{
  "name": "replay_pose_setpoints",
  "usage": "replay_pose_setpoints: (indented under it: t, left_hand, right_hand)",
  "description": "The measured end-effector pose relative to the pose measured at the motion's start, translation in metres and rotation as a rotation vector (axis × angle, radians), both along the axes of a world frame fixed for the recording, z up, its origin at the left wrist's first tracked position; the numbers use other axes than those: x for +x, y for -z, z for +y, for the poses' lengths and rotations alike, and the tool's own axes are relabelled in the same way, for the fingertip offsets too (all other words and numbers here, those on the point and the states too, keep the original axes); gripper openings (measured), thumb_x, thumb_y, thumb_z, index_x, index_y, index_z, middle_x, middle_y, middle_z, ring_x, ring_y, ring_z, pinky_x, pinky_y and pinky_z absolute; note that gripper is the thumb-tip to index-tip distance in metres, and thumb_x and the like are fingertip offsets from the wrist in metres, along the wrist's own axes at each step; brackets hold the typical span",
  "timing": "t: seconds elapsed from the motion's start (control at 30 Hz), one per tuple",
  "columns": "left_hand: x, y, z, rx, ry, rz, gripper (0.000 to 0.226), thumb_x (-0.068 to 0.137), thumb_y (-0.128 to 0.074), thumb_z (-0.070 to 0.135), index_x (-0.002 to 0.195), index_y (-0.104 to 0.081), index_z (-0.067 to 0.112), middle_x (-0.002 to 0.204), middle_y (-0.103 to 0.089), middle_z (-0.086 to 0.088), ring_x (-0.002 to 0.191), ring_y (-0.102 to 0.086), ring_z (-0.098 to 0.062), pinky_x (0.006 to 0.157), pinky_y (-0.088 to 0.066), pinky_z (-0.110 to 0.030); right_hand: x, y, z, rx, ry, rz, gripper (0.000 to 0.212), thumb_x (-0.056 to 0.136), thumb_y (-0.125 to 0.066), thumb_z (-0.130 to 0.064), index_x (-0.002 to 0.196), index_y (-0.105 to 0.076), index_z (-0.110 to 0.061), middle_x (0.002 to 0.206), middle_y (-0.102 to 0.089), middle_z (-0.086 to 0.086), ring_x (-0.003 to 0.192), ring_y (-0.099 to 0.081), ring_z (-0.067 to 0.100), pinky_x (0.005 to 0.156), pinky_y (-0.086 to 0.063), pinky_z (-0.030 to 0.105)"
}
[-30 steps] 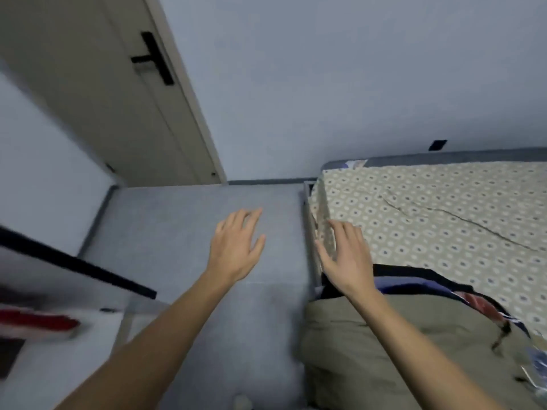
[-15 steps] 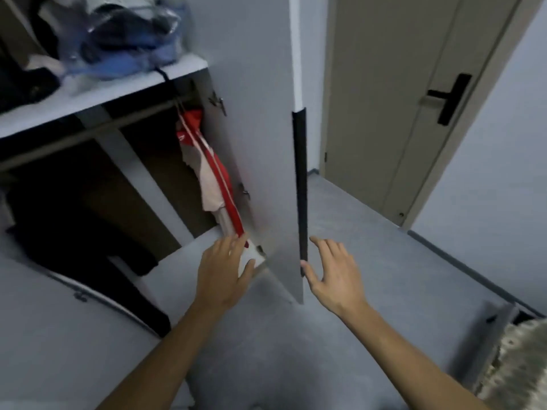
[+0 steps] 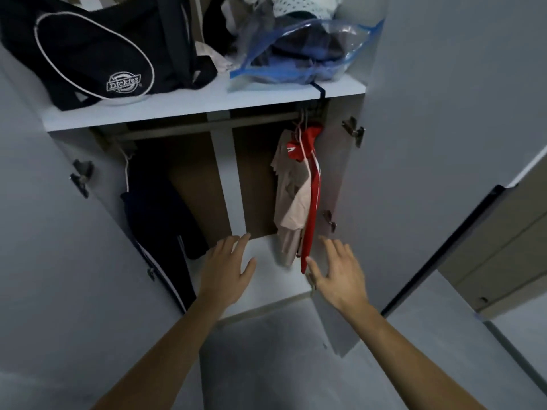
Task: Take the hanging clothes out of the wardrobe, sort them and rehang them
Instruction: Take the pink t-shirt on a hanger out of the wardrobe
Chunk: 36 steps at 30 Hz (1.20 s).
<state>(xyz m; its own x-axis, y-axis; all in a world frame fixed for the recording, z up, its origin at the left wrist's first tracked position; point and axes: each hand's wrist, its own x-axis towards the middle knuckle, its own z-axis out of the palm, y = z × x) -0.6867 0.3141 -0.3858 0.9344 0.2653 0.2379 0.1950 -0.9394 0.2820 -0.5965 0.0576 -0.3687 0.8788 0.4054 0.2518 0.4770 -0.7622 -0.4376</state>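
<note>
Both hands are held out empty with fingers spread: the left hand and, beside it, the right hand, whose thumb lies just beside the hem of a red garment. A beige shirt hangs between the hands, farther in; a dark garment hangs beyond the left hand. The taking-out step seems in hand; next, a hanger must be lifted off the rail, above the hands
</note>
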Motion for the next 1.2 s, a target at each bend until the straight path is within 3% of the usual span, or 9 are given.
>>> replay_pose_setpoints:
  t: [0.2,0.33,0.47,0.67,0.87,1.0,1.2]
  left_hand:
    - [0.055,-0.001,0.028,-0.007,0.039,0.022,0.068,0.1,-0.034,0.06,0.154,-0.045,0.022,0.138,-0.059,-0.002,0.123,-0.055,-0.025,0.095,-0.05,-0.045]
    - [0.095,-0.003,0.033,-0.001,0.065,0.037,0.068,0.1,-0.033,0.062,0.156,-0.042,0.023,0.141,-0.057,-0.002,0.127,-0.053,-0.024,0.098,-0.049,-0.042]
    - [0.135,-0.003,0.04,0.012,0.069,0.063,0.071,0.099,-0.033,0.067,0.158,-0.039,0.026,0.144,-0.055,0.0,0.131,-0.051,-0.021,0.102,-0.046,-0.04]
    - [0.19,-0.008,0.058,0.046,0.027,0.067,0.075,0.097,-0.029,0.074,0.157,-0.038,0.028,0.145,-0.055,-0.002,0.132,-0.051,-0.022,0.1,-0.049,-0.044]
    - [0.238,-0.012,0.062,0.024,0.032,0.108,0.082,0.095,-0.02,0.079,0.159,-0.033,0.029,0.151,-0.049,-0.006,0.138,-0.047,-0.025,0.105,-0.047,-0.05]
    - [0.279,-0.015,0.064,-0.012,0.068,0.131,0.073,0.101,-0.033,0.072,0.161,-0.029,0.03,0.154,-0.045,-0.007,0.142,-0.043,-0.028,0.11,-0.043,-0.05]
    - [0.356,-0.005,0.078,-0.022,0.131,0.114,0.074,0.1,-0.04,0.07,0.161,-0.027,0.031,0.153,-0.045,-0.006,0.138,-0.046,-0.028,0.105,-0.047,-0.046]
  right_hand:
    - [0.043,-0.007,0.031,-0.016,0.034,0.005,0.056,0.104,-0.043,-0.058,0.148,-0.042,-0.024,0.135,-0.055,-0.001,0.125,-0.053,0.023,0.108,-0.044,0.043]
    - [0.082,-0.015,0.044,-0.034,0.02,-0.02,0.055,0.104,-0.043,-0.056,0.147,-0.044,-0.022,0.132,-0.056,0.001,0.12,-0.052,0.024,0.097,-0.052,0.044]
    - [0.13,-0.019,0.056,-0.013,0.005,-0.028,0.053,0.105,-0.048,-0.051,0.148,-0.046,-0.021,0.133,-0.056,0.002,0.117,-0.053,0.022,0.096,-0.052,0.039]
    - [0.2,-0.026,0.08,-0.027,-0.028,-0.04,0.05,0.104,-0.052,-0.046,0.146,-0.046,-0.019,0.132,-0.056,0.003,0.111,-0.054,0.02,0.087,-0.048,0.03]
    - [0.243,-0.026,0.094,-0.035,-0.027,-0.051,0.049,0.103,-0.056,-0.044,0.142,-0.048,-0.016,0.129,-0.057,0.005,0.112,-0.053,0.022,0.089,-0.049,0.033]
    - [0.272,-0.021,0.104,-0.07,0.024,-0.109,0.05,0.101,-0.058,-0.044,0.14,-0.051,-0.014,0.127,-0.056,0.007,0.117,-0.049,0.025,0.093,-0.047,0.04]
    - [0.315,-0.004,0.127,-0.14,0.104,-0.2,0.04,0.097,-0.064,-0.041,0.124,-0.062,-0.011,0.117,-0.055,0.009,0.111,-0.048,0.029,0.088,-0.046,0.043]
